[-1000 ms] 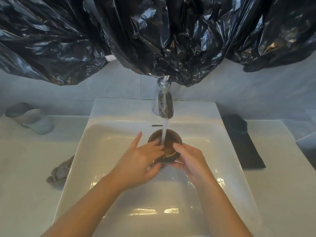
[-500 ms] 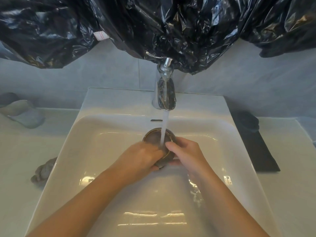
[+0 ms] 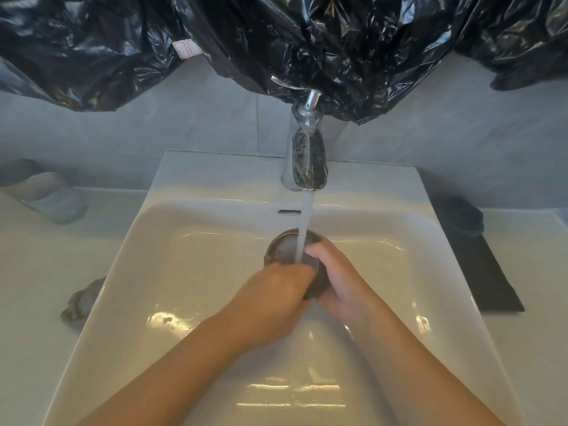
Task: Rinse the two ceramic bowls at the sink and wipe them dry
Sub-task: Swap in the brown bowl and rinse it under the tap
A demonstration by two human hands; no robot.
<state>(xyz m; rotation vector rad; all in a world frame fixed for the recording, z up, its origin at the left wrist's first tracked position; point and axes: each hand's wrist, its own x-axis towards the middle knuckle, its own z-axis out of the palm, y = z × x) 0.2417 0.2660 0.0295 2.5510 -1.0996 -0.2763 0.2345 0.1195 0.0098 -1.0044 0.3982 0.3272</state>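
A small dark brown ceramic bowl [image 3: 284, 249] is held over the white sink [image 3: 196, 241], tilted towards me, under running water from the chrome faucet [image 3: 305, 161]. My left hand [image 3: 276, 296] grips its near rim, fingers curled over the edge into the bowl. My right hand [image 3: 338, 281] holds the bowl's right side, thumb on the rim beside the water stream. A second dark bowl [image 3: 459, 215] sits on a black mat [image 3: 482, 272] on the counter to the right of the sink.
A crumpled grey cloth [image 3: 83, 301] lies on the counter left of the sink. Two pale cups [image 3: 46, 193] lie at the far left. Black plastic sheeting [image 3: 276, 41] hangs over the wall above the faucet.
My left hand's fingers have curled down from raised onto the bowl's near rim. The bowl has tilted towards me. The view has shifted down and closer.
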